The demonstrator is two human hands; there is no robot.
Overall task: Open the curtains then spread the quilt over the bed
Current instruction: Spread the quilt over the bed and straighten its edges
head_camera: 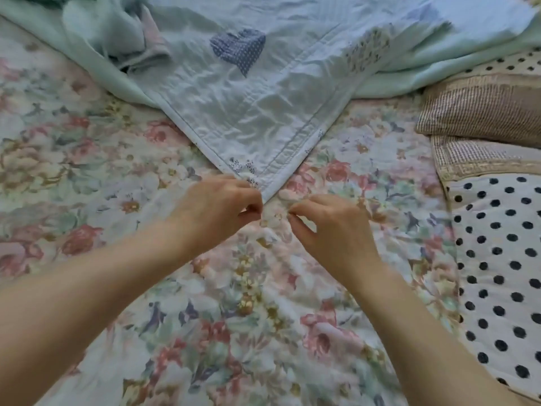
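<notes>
1. Pale blue quilt (257, 92) heaped at the far edge of the bed (87, 159), one corner drawn to a point near the bed's middle, a blue heart patch (238, 49) further up it
2. Left hand (216, 210) curled at that corner tip, fingers pinched together and touching the hem; probably gripping it, though the pinch itself is hidden under the knuckles
3. Right hand (328, 227) just beside the tip, thumb and forefinger closing on what looks like nothing yet, or perhaps on the floral cover below; cannot tell which
4. Risk: pulling by one corner alone likely to drag the quilt askew and leave the bunched fold at the far left edge (117, 33) twisted
5. Risk: right pinch may catch the floral cover instead and ruck it up under the quilt
6. Risk: a sideways sweep could shove the tan pillow (480, 109) and dotted pillow (497, 259) at the right edge
7. Curtains out of view, so their state unknown; quilt's far side and the bed's edges cut off; fabric detail soft and blurred
</notes>
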